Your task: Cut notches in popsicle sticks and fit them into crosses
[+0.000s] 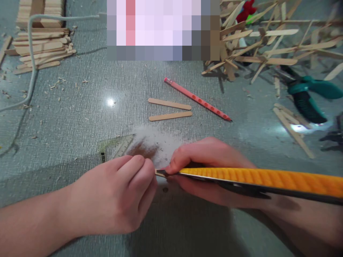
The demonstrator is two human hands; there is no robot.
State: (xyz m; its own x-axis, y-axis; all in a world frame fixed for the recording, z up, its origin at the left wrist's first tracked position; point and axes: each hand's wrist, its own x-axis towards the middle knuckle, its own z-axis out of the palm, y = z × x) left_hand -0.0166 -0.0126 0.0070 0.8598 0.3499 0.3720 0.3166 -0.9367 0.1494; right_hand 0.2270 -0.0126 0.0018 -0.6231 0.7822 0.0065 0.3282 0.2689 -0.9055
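My left hand [123, 194] is closed in a pinch on a wooden craft stick [158, 172]; only a short pale end shows past the fingers. My right hand [209, 153] grips a long tool [257, 178] with a ribbed yellow-orange upper side and a black underside. Its dark narrow front end meets the stick between my two hands, and its wide end runs out of view at the right. What kind of tool it is, I cannot make out for sure. Just beyond the fingers lies a patch of pale and brown dust [150, 142], beside a clear ruler [118, 144].
Two craft sticks [170, 104] and a pink pencil [200, 101] lie ahead. Stacked sticks [43, 48] and a white cable [31, 46] are at the left. To the right are a tangle of joined sticks [268, 46] and green-handled pliers [308, 96]. Wood chips are scattered about.
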